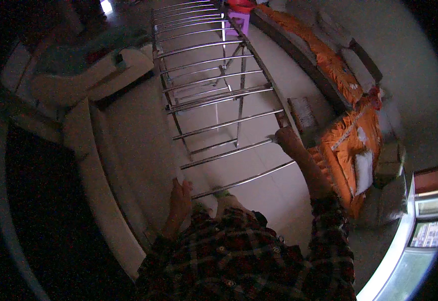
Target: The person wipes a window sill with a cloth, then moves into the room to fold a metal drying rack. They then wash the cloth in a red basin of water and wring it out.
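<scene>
A long metal clothes drying rack with several shiny crossbars stretches away from me over the pale floor. My right hand is closed around its right side rail, near the second bar from my end. At the near left corner of the rack is my left hand, its fingers curled at the end of the left rail. Dim light blurs the exact grip of that hand. Folding legs show beneath the bars. My plaid sleeves and shirt fill the lower middle.
To the right stands a sofa with an orange cover. A purple stool bearing a red basin is beyond the rack. A low pale cabinet runs along the left. Windows are at the lower right.
</scene>
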Tool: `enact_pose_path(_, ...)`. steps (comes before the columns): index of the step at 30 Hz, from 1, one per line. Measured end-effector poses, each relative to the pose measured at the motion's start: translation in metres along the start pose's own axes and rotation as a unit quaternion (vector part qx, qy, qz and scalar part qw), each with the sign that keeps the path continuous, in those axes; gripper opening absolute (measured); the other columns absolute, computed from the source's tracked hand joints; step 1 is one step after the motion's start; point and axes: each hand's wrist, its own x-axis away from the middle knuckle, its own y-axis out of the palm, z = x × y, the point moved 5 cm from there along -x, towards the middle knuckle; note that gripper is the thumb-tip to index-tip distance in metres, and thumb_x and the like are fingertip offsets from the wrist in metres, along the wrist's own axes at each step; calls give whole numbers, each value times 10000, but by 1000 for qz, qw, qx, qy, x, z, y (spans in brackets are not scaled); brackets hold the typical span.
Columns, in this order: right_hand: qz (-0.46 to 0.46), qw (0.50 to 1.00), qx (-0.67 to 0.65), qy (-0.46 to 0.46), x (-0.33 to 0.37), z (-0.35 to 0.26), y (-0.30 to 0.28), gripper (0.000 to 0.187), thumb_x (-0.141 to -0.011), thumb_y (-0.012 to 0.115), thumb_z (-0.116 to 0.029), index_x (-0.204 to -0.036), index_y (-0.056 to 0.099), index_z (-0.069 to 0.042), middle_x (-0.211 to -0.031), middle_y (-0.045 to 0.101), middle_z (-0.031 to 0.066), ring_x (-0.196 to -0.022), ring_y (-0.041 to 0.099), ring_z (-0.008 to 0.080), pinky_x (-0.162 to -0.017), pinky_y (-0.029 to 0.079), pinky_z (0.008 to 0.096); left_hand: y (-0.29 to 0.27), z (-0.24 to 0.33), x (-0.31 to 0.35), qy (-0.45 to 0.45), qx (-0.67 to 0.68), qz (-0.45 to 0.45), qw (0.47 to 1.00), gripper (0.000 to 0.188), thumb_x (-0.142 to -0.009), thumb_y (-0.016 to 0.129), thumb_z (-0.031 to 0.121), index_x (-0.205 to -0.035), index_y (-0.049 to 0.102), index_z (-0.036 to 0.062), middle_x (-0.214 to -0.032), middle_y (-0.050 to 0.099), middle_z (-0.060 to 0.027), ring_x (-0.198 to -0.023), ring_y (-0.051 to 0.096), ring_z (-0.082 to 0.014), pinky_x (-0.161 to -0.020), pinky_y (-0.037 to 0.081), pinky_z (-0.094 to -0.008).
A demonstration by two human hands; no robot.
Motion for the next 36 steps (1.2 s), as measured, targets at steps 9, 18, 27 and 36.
enact_pose_path(9,45,988,-126,-83,-78,-217,19,168,-749,610,-121,-913,602,-81,-856,624,99,-828,605,305,-744,438,436,12,-18,-24,-52,69,-46,995,583,-1000,367,278,-1404,128,-67,-1231,496,-265,-1088,536,-360,-909,441,-435)
enact_pose_path(18,-8,703,-695,149,-63,-249,47,305,-926,563,-289,-1086,569,-29,-892,584,36,-832,543,171,-736,439,352,36,-45,-28,97,-49,47,993,659,-961,465,211,-1438,81,-35,-1400,246,-293,-1272,307,-414,-1017,310,-494)
enact_pose_path(27,224,586,-721,294,27,-119,45,401,-959,490,-347,-1146,538,4,-1073,586,64,-985,539,171,-835,450,328,-3,5,-18,342,-275,136,888,664,-891,588,214,-1411,258,-34,-1460,157,-295,-1360,160,-453,-1075,187,-567)
enact_pose_path(36,310,933,-34,181,72,-111,74,130,-751,585,-18,-870,592,-69,-857,554,104,-864,543,316,-935,386,484,8,17,-131,495,-393,-37,775,591,-831,635,350,-1269,490,-21,-1416,269,-264,-1337,243,-429,-1071,205,-585)
